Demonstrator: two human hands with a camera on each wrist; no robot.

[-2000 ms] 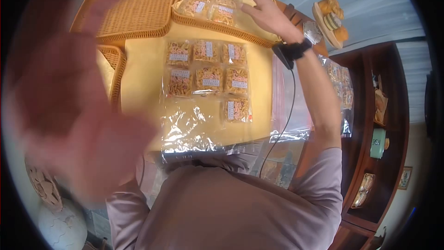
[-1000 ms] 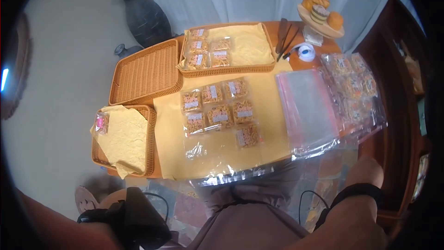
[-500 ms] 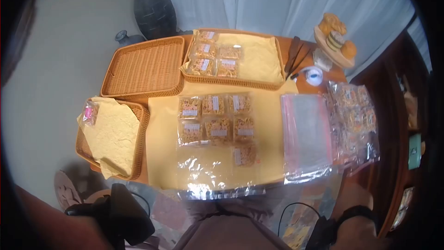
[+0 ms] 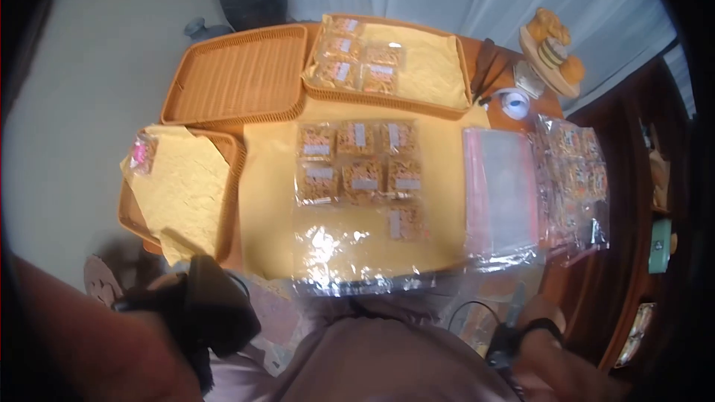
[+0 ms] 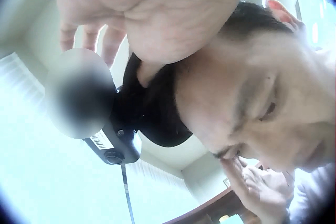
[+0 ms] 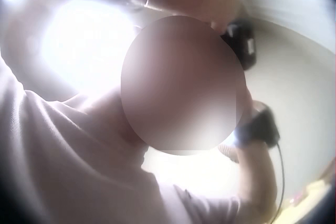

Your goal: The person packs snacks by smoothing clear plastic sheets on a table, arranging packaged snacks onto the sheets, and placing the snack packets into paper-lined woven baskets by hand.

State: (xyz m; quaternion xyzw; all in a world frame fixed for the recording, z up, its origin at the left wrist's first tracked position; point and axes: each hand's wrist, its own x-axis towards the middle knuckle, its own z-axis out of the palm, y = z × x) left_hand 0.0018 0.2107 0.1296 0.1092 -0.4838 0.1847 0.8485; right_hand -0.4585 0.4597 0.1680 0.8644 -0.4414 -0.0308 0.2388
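Observation:
Both hands are raised to the person's head, out of the head view, where only the forearms and wrist gear show. In the left wrist view the left hand [image 5: 157,16] is at the black head-worn camera [image 5: 119,142], its thumb against the black band and its extended fingers behind the camera. A blurred disc hides part of this. The right hand [image 5: 262,190] is at the brow on the far side, one straight digit touching it. Below, a large clear bag [image 4: 339,253] with several square packs [image 4: 363,175] of golden snack lies on yellow paper [image 4: 264,201].
Wicker trays [image 4: 234,78] stand at the back and left, one with several packs [image 4: 380,78]. A stack of clear bags [image 4: 503,186], a filled bag [image 4: 577,171], a white tape roll [image 4: 514,103] and a bread stand [image 4: 551,59] are at the right.
The right hand has left the back tray and the left hand has gone from in front of the camera; both rose to the head. The head view has shifted and tilted. The packs stay put.

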